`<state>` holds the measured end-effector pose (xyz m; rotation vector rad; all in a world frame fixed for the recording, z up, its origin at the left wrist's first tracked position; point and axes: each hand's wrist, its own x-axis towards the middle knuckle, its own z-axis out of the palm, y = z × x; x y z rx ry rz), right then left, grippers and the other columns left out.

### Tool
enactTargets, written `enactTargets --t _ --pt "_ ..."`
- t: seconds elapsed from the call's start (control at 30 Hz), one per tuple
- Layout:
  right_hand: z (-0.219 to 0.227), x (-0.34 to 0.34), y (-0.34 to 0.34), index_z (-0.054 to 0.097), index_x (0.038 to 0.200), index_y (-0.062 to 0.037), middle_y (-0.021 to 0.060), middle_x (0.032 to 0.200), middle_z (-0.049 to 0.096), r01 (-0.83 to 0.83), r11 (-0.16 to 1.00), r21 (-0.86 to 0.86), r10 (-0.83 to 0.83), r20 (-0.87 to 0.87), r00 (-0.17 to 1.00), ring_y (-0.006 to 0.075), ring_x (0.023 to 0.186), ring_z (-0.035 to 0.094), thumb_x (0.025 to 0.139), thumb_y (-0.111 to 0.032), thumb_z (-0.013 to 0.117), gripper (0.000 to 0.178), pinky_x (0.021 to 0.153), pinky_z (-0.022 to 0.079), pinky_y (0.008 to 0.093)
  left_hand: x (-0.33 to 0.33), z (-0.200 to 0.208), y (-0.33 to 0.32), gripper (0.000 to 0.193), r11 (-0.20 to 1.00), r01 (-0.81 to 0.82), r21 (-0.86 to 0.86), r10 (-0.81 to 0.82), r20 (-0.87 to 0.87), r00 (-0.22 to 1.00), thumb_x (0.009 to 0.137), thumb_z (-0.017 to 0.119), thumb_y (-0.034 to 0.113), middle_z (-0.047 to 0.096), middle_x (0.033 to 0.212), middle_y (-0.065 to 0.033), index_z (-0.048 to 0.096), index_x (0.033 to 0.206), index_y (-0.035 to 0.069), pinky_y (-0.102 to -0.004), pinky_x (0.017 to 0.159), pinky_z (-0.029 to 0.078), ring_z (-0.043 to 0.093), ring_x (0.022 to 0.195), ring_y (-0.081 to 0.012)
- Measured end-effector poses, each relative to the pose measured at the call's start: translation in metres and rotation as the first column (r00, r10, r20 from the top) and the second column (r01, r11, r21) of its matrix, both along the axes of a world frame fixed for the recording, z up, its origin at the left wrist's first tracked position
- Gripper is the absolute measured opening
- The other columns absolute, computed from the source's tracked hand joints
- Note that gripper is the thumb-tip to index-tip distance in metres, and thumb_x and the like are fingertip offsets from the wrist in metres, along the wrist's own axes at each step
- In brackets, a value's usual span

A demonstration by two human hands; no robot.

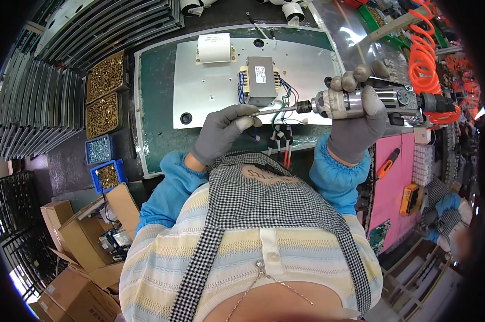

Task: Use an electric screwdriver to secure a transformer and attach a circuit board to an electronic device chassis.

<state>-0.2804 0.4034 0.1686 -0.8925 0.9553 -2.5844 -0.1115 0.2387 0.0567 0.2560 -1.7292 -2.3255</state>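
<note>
Power driver (339, 104), silver-bodied, lies sideways in the gloved right hand (359, 129), whose grip is closed around its body, near the right end of a pale metal plate (195, 86) on the bench (154, 121). Its bit (280, 110) points left to the gloved left hand (216, 134), whose grip is pinched at the bit's tip; whether it also has a screw, I cannot tell. Just beyond the bit, a grey transformer (260, 80) with blue and green wires sits on the plate.
</note>
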Motion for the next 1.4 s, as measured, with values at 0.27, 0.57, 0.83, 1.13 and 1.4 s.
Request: enactTargets --t 0.27,0.57,0.83,1.13,1.4 --pt "0.000 0.009 -0.014 0.049 0.130 -0.0019 0.0122 0.105 0.060 0.138 0.983 0.120 -0.157 0.170 0.973 0.0202 0.089 0.060 0.088 -0.006 0.059 0.043 0.086 0.052 0.0435 -0.001 -0.007 0.001 0.027 0.867 -0.228 -0.443 0.240 -0.030 0.970 0.090 0.069 0.010 0.074 0.098 -0.0116 0.067 0.115 0.001 -0.0274 0.079 0.055 0.071 0.088 -0.0164" --pt "-0.018 -0.017 -0.006 0.057 0.115 -0.0022 0.0089 0.102 0.060 -0.090 0.996 -0.014 0.090 0.345 0.934 0.0210 0.092 0.058 0.087 -0.011 0.063 0.030 0.085 0.050 0.0409 0.015 0.013 -0.022 0.050 0.798 -0.304 -0.521 0.365 0.016 0.931 0.086 0.073 0.013 0.073 0.101 -0.0087 0.055 0.131 0.000 -0.0235 0.071 0.052 0.064 0.074 -0.0118" --pt "0.010 -0.055 0.010 0.058 0.107 0.0029 0.0122 0.100 0.060 0.296 0.955 -0.012 -0.292 0.117 0.949 0.0212 0.091 0.057 0.095 -0.012 0.055 0.020 0.082 0.051 0.0376 0.147 -0.117 -0.144 0.046 0.063 -0.587 -0.807 0.996 0.014 0.088 0.081 0.075 0.024 0.058 0.122 -0.0167 0.063 0.121 0.006 -0.0422 0.096 0.047 0.057 0.112 -0.0328" --pt "-0.013 -0.058 0.005 0.061 0.092 0.0067 0.0121 0.075 0.058 0.437 0.780 0.447 -0.479 -0.023 0.878 0.0143 0.051 0.050 0.087 0.003 0.057 0.007 0.046 0.041 0.0250 0.196 -0.178 -0.148 0.031 0.090 0.036 -0.995 0.978 0.082 -0.193 0.079 0.070 0.024 0.059 0.113 -0.0205 0.066 0.103 0.005 -0.0439 0.089 0.049 0.059 0.103 -0.0389" --pt "-0.035 -0.066 -0.012 0.054 0.126 -0.0031 0.0053 0.092 0.064 0.455 0.829 0.327 -0.435 -0.136 0.890 0.0094 0.060 0.059 0.078 0.008 0.068 0.051 0.045 0.044 0.0228 0.179 -0.121 -0.170 0.027 -0.155 -0.728 -0.668 0.964 -0.262 0.035 0.099 0.059 0.022 0.065 0.090 -0.0132 0.059 0.105 -0.004 -0.0324 0.077 0.049 0.060 0.079 -0.0226"
